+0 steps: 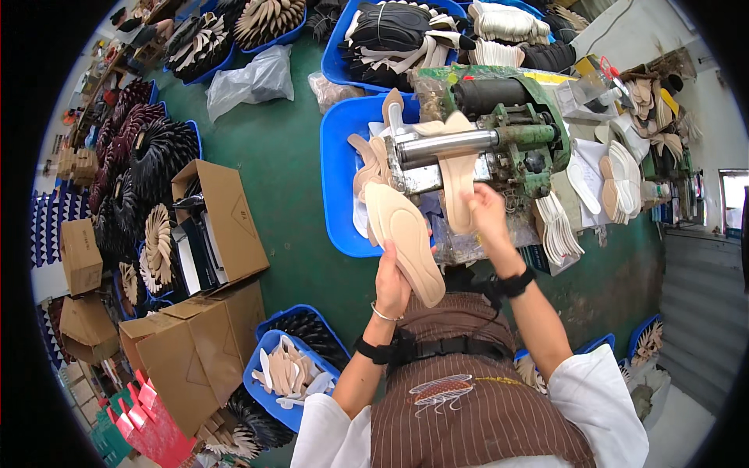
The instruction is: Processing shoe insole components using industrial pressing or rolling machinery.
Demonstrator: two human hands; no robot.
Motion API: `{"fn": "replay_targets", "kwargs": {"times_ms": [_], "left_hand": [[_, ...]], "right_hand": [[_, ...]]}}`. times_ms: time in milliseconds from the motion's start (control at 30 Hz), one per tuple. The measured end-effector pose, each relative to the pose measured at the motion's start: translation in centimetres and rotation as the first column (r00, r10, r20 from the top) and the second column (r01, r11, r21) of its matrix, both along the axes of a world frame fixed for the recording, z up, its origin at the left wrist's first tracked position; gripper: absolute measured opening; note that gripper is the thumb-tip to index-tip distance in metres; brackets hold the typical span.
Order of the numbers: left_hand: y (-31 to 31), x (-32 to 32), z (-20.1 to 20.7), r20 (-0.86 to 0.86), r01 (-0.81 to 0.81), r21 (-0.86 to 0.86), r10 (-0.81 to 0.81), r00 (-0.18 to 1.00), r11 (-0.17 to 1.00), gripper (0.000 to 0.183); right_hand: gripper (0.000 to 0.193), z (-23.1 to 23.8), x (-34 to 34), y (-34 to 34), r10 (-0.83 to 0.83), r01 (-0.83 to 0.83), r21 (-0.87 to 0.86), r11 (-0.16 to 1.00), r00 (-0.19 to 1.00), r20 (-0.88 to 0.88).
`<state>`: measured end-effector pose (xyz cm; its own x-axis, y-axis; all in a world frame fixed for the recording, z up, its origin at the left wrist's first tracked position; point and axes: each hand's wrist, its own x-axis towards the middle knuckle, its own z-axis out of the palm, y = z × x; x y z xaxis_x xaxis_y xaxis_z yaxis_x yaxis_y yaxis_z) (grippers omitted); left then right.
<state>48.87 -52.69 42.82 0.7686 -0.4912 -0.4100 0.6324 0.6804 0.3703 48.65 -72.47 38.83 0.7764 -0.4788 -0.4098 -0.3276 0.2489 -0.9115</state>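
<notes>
Between the fingers and thumb of my left hand (392, 282) is a beige insole (406, 242), tilted over the near edge of a blue bin, with another insole's edge showing behind it. My right hand (488, 214) pinches the near end of a second beige insole (458, 187). That one passes under the shiny metal roller (449, 146) of a green roller machine (538, 140), and its far end shows beyond the roller. Several beige and white insoles (363, 168) lie inside the blue bin (337, 195) left of the roller.
Stacked white insoles (555, 226) stand right of the machine, with more insoles (620, 183) on the bench beyond. A blue tub of black and white pieces (331, 47) sits at the back. Cardboard boxes (195, 343) and a smaller blue bin (261, 382) stand on the green floor at left.
</notes>
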Motion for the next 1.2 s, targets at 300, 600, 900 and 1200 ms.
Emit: {"fn": "replay_targets", "kwargs": {"times_ms": [300, 600, 900, 1200], "left_hand": [[-0.1, -0.3, -1.0, 0.144, 0.076, 0.248, -0.114, 0.983, 0.966, 0.046], [0.1, -1.1, -3.3, 0.159, 0.167, 0.427, -0.255, 0.954, 0.889, 0.051], [-0.9, -1.7, -3.2, 0.115, 0.104, 0.614, -0.219, 0.969, 0.783, 0.057], [-3.1, -3.9, -3.3, 0.067, 0.13, 0.748, -0.27, 0.961, 0.65, 0.047]], "right_hand": [[0.014, 0.3, -1.4, 0.4, -0.051, 0.051, 0.009, 0.999, 0.999, -0.011], [0.018, 0.8, -5.1, 5.4, 0.285, -0.277, 0.184, 0.943, 0.958, -0.019], [0.021, -2.9, -3.5, -1.9, 0.583, -0.577, 0.09, 0.812, 0.808, -0.078], [0.109, -7.3, -17.5, -22.0, -0.146, -0.5, -0.738, 0.452, 0.775, -0.615]]}}
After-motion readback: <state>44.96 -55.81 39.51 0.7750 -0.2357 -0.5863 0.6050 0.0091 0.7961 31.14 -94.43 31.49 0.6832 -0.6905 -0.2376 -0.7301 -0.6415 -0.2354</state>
